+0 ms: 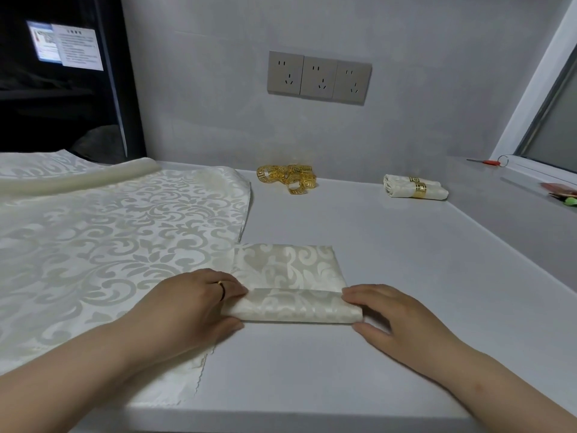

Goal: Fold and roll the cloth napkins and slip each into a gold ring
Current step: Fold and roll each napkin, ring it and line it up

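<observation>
As left hand point(193, 304), right hand point(396, 320) pinch its ends | napkin point(290, 298) between fingers point(354, 295)

A folded napkin point(290, 270) lies on the grey tabletop point(406, 260), its near edge rolled over. The left hand point(187, 304) pinches the roll's left end, and the right hand point(393, 314) pinches its right end. To the left a large patterned cloth point(109, 229) lies spread. Farther back sits a heap of gold rings point(288, 178). Well to the right of the heap lie two rolled napkins point(413, 187) in rings. Three sockets point(318, 77) are on the wall.
</observation>
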A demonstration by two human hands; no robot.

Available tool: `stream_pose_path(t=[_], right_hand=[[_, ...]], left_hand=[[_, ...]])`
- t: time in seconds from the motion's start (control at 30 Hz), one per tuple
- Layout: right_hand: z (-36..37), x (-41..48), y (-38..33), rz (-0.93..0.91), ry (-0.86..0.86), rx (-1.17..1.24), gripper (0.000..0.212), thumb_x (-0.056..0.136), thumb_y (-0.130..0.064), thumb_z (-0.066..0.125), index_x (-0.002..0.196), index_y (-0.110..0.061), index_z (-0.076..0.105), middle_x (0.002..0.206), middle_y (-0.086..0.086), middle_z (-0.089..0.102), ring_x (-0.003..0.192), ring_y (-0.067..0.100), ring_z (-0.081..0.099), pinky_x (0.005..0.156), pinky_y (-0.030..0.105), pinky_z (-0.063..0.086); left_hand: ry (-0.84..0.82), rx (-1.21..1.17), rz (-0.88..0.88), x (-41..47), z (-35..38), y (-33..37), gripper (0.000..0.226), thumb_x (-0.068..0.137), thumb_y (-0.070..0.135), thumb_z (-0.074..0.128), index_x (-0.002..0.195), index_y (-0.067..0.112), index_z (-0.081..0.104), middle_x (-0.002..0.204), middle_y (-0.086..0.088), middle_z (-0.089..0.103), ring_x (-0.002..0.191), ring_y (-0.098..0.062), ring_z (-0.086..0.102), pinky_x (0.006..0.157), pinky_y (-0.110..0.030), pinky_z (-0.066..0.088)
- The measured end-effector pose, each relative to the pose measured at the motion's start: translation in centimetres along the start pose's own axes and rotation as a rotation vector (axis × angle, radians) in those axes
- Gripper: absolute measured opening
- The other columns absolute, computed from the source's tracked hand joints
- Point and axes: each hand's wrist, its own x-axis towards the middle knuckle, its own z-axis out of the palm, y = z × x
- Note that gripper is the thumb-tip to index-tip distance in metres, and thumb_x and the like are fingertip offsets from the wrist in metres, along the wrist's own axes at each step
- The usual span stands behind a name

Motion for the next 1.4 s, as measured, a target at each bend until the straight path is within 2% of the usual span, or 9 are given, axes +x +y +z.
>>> stream_pose_path(t=[0.17, 0.4, 0.5, 0.6, 0.8, 0.87, 1.07, 1.2, 1.4], right_hand=[[-0.1, 1.4, -0.7, 0.106, -0.039, 0.028, 0.023, 0.09, -0.019, 0.049, 0.108, -0.021, 0.063, 0.104, -0.006, 0.065, 0.098, 0.008, 0.053, 0.081, 0.012, 0.039], [-1.4, -0.4, -2.4, 0.264, -0.082, 0.334, 0.021, 0.085, -0.015, 0.058, 0.08, -0.035, 0.062, 0.088, -0.006, 0.068, 0.087, 0.005, 0.06, 0.079, 0.015, 0.044], [-1.4, -0.7, -2.4, 0.357, -0.061, 0.497, 0.016, 0.084, -0.015, 0.061, 0.083, -0.03, 0.066, 0.087, -0.004, 0.069, 0.081, 0.007, 0.062, 0.076, 0.015, 0.045], [-0.9, 0.1, -2.3, 0.459, 0.013, 0.562, 0.006, 0.085, -0.019, 0.06, 0.084, -0.025, 0.06, 0.076, 0.012, 0.061, 0.067, 0.015, 0.051, 0.061, 0.016, 0.038], [0.4, 1.8, -2.1, 0.483, 0.157, 0.259, 0.022, 0.087, -0.026, 0.057, 0.098, -0.026, 0.039, 0.091, -0.014, 0.041, 0.067, 0.0, 0.044, 0.057, 0.011, 0.034], [0.6, 2.0, -1.9, 0.382, 0.158, 0.152, 0.018, 0.087, -0.021, 0.058, 0.094, -0.025, 0.042, 0.092, -0.017, 0.037, 0.071, 0.003, 0.046, 0.061, 0.013, 0.035], [0.2, 0.9, -1.9, 0.054, 0.063, -0.047, 0.038, 0.078, -0.041, 0.04, 0.09, -0.017, 0.066, 0.094, -0.015, 0.059, 0.086, 0.006, 0.054, 0.071, 0.0, 0.032], [0.2, 0.1, -1.0, 0.086, -0.055, -0.035, 0.046, 0.089, -0.04, 0.051, 0.132, -0.027, 0.043, 0.127, -0.028, 0.032, 0.115, -0.015, 0.025, 0.084, -0.012, 0.012], [-0.1, 1.5, -2.0, 0.169, -0.047, -0.032, 0.029, 0.09, -0.024, 0.05, 0.119, -0.023, 0.054, 0.115, -0.011, 0.057, 0.102, 0.004, 0.046, 0.08, 0.012, 0.032]], left_hand=[[0.05, -0.203, -0.175, 0.8, -0.5, -0.1, 0.069, 0.054, 0.065, 0.021, 0.101, 0.037, 0.062, 0.096, 0.019, 0.066, 0.098, 0.0, 0.051, 0.07, -0.011, 0.042], [-0.062, -0.621, -0.307, -0.3, -1.7, 0.4, 0.003, 0.076, 0.037, 0.068, 0.079, 0.036, 0.067, 0.075, 0.023, 0.067, 0.073, 0.002, 0.062, 0.064, -0.008, 0.044], [-0.06, -0.717, -0.342, -0.6, -1.8, 0.5, 0.024, 0.06, 0.053, 0.066, 0.081, 0.041, 0.069, 0.073, 0.007, 0.07, 0.065, -0.001, 0.062, 0.062, -0.01, 0.045], [0.028, -0.656, -0.393, 0.0, -1.1, 0.4, 0.01, 0.072, 0.042, 0.068, 0.08, 0.039, 0.063, 0.077, 0.005, 0.067, 0.073, 0.001, 0.06, 0.064, -0.008, 0.044], [0.228, -0.36, -0.296, 1.4, -0.2, 0.8, 0.027, 0.083, 0.031, 0.064, 0.08, 0.047, 0.041, 0.085, 0.026, 0.055, 0.091, 0.014, 0.044, 0.063, -0.007, 0.037], [0.247, -0.227, -0.201, 1.4, -0.2, 0.9, 0.007, 0.081, 0.038, 0.054, 0.078, 0.043, 0.051, 0.082, 0.037, 0.054, 0.088, 0.013, 0.045, 0.066, -0.002, 0.034], [0.113, 0.009, 0.109, 0.0, -0.5, 0.8, 0.051, 0.086, 0.057, 0.032, 0.083, 0.026, 0.073, 0.08, 0.017, 0.067, 0.084, -0.003, 0.05, 0.065, -0.01, 0.04], [0.041, -0.069, -0.049, 0.0, -0.8, 1.5, 0.073, 0.063, 0.068, 0.036, 0.121, 0.029, 0.057, 0.116, 0.021, 0.057, 0.108, 0.005, 0.052, 0.082, -0.002, 0.034], [0.077, -0.143, -0.168, 0.8, 0.1, 0.8, 0.081, 0.054, 0.066, 0.021, 0.124, 0.034, 0.05, 0.111, 0.021, 0.059, 0.101, 0.001, 0.053, 0.071, -0.001, 0.033]])
